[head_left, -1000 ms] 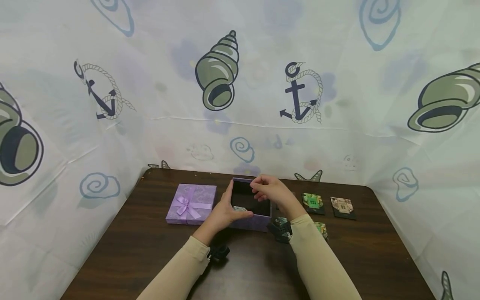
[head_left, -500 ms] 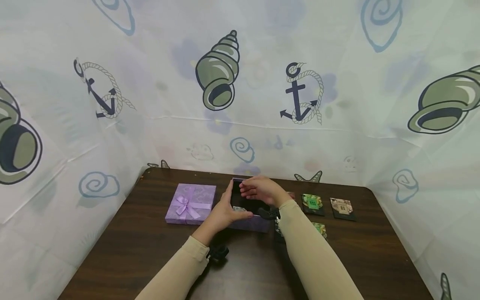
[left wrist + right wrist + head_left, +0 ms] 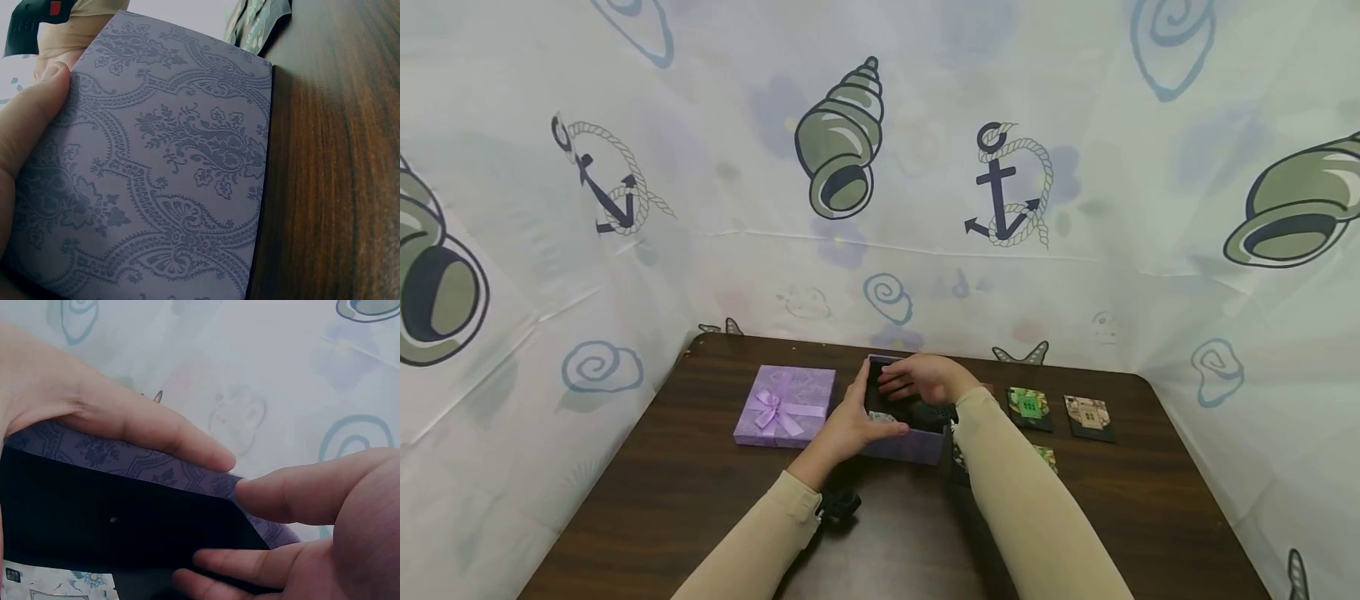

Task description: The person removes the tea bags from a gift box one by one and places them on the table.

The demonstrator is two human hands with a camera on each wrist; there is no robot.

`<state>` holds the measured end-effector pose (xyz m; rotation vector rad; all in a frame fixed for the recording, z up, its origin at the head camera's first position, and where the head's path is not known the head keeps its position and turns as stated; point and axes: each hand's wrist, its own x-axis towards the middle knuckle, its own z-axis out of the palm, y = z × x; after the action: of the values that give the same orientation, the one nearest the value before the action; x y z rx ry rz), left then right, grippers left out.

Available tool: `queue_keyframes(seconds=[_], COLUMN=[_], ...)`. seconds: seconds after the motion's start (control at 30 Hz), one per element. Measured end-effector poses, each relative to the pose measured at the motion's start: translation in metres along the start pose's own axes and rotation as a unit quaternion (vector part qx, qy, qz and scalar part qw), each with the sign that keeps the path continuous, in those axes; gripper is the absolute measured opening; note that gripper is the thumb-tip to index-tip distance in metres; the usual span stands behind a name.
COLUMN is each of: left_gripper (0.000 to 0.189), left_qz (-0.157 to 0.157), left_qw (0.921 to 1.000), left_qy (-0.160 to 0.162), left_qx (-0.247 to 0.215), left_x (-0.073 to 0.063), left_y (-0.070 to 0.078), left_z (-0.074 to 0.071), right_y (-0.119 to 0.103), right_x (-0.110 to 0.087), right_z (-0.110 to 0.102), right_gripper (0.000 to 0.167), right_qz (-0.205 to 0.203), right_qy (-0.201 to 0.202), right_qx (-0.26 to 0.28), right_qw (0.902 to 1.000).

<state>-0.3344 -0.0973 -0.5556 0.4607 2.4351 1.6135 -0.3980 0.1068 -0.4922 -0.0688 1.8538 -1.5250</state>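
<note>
A purple patterned gift box (image 3: 906, 448) with a dark inside stands uncovered near the middle of the table. My left hand (image 3: 852, 427) holds its left near corner, with the thumb along the front wall and the fingers along the left side. My right hand (image 3: 931, 379) hovers over the box with loosely extended fingers. In the right wrist view, two of its fingers reach into the dark interior, and nothing visible is held. Inside the box lies a pale card or packet (image 3: 59, 584) with a blue floral print. A tiny light speck (image 3: 113, 519) shows against the dark interior.
The matching purple lid (image 3: 782, 406) with a ribbon bow lies left of the box. To the right are a green printed square packet (image 3: 1029, 406), a brown one (image 3: 1087, 416) and others partly hidden by the right sleeve. A printed cloth hangs behind the table (image 3: 700, 492).
My right hand has moved left and lower over the box, and its fingers have gone from bunched together to more extended. The left hand stays in place on the box.
</note>
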Motion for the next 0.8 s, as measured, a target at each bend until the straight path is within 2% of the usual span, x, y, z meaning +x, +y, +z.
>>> queue_keyframes(seconds=[0.37,0.63,0.8], left_gripper=[0.141,0.143,0.142], left_qz=[-0.001,0.002,0.005], left_qw=[1.0,1.0,1.0], left_qy=[-0.001,-0.002,-0.001], left_qx=[0.003,0.004,0.006], left_x=[-0.001,0.0,-0.001], left_y=[0.002,-0.002,0.001], left_z=[-0.002,-0.001,0.0], right_y=[0.002,0.008,0.009], right_x=[0.011,0.016,0.017], right_z=[0.003,0.01,0.01], right_gripper=[0.053,0.044,0.041], right_qz=[0.041,0.031,0.016], right_qy=[-0.007,-0.035,-0.035], right_qx=[-0.066,-0.111,-0.113], right_qw=[0.997,0.9927,0.9928])
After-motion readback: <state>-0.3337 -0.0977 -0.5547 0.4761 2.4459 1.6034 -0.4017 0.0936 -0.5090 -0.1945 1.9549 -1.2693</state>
